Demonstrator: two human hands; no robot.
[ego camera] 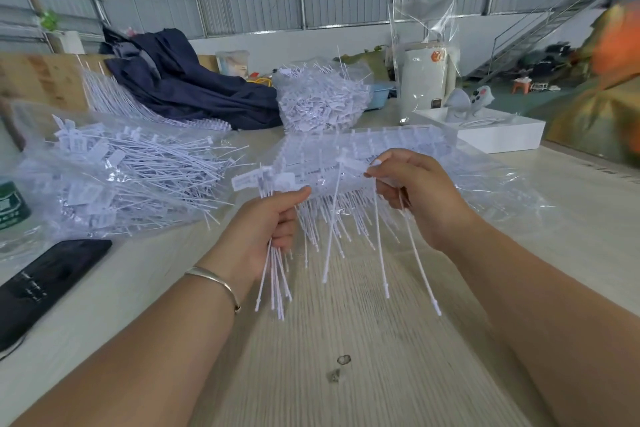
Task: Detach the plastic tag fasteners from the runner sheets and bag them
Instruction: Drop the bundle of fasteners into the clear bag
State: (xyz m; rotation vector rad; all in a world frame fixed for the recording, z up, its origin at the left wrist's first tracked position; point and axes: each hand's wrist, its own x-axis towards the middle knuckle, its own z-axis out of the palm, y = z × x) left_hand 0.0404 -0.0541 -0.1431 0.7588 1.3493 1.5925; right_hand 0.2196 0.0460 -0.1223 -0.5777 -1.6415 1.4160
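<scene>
Fingers [375,168] of the right hand [415,198] pinched fasteners [334,218] off the runner sheet [363,146]; the left hand [270,229] gripped a detached bundle [275,284], likely bagged next.

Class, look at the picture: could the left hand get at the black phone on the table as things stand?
Probably not straight away. The left hand is full, gripping a bundle of detached fasteners. The black phone lies uncovered on that side, so the path looks free once the bundle is put down.

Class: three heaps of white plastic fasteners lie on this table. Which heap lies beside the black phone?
The left heap of fasteners, in clear plastic just behind the phone. The other two lie farther back and to the right.
</scene>
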